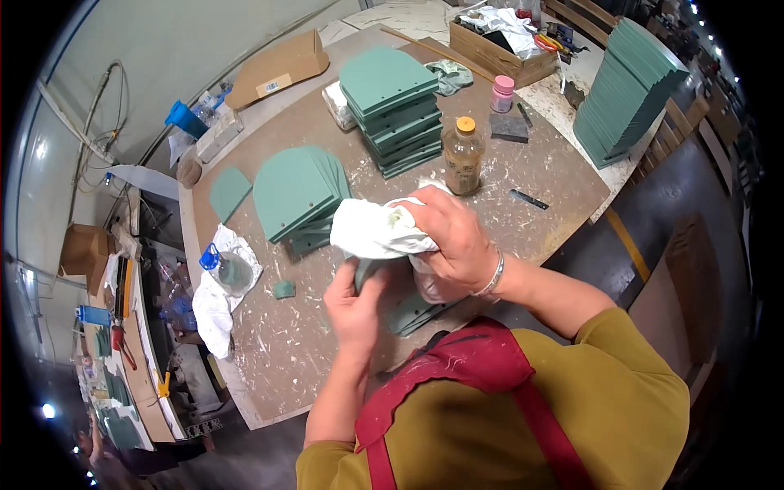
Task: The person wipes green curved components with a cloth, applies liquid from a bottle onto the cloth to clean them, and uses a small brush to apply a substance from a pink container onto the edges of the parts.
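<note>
One white cloth (374, 231) fills the grip of your right hand (454, 241); your left hand (353, 309) pinches a green panel (365, 272) above the speckled brown surface (282, 347).

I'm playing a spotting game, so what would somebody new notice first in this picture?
Probably the bright white cloth bunched in the right hand, near the middle of the picture. Next might come the tall green stack at the upper right and the shorter green stack toward the back of the brown table. The orange-capped bottle also pops out, standing just beyond the right hand.
</note>
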Motion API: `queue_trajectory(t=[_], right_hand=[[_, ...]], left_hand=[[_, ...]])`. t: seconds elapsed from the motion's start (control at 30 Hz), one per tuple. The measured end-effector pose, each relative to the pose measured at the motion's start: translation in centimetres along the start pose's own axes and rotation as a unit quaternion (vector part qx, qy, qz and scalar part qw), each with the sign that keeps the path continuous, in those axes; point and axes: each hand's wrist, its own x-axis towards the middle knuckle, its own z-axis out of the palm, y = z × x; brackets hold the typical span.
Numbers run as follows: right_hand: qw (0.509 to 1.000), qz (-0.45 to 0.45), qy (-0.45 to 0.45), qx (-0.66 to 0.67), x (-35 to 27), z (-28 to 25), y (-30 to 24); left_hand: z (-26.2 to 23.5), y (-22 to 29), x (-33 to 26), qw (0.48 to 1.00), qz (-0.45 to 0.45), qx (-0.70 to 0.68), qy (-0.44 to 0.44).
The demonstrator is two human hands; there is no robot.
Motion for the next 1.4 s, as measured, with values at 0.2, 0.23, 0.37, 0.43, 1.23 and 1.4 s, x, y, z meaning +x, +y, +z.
queue_trajectory(t=[0.2,0.23,0.37,0.43,1.23,1.4], right_hand=[[0.988,0.154,-0.002,0.030,-4.5,2.3,0.7],[0.979,0.190,-0.047,0.056,-5.6,2.2,0.6],[0.935,0.271,-0.134,0.184,-8.2,0.2,2.4],[0.876,0.369,-0.089,0.297,-7.5,-0.6,2.3],[0.766,0.388,-0.199,0.472,3.8,8.8,0.7],[0.774,0.371,-0.076,0.508,4.2,5.6,3.1]], left_hand=[[-5.1,0.7,2.5,0.962,-0.006,-0.254,0.100],[-6.6,0.9,3.2,0.955,-0.008,-0.280,0.100],[-14.4,-1.6,5.8,0.901,-0.054,-0.430,0.026],[-16.6,-2.8,5.7,0.861,-0.082,-0.496,-0.076],[-7.8,-4.9,-0.3,0.970,-0.075,-0.192,-0.125],[-7.6,-5.3,0.5,0.965,-0.118,-0.233,-0.010]])
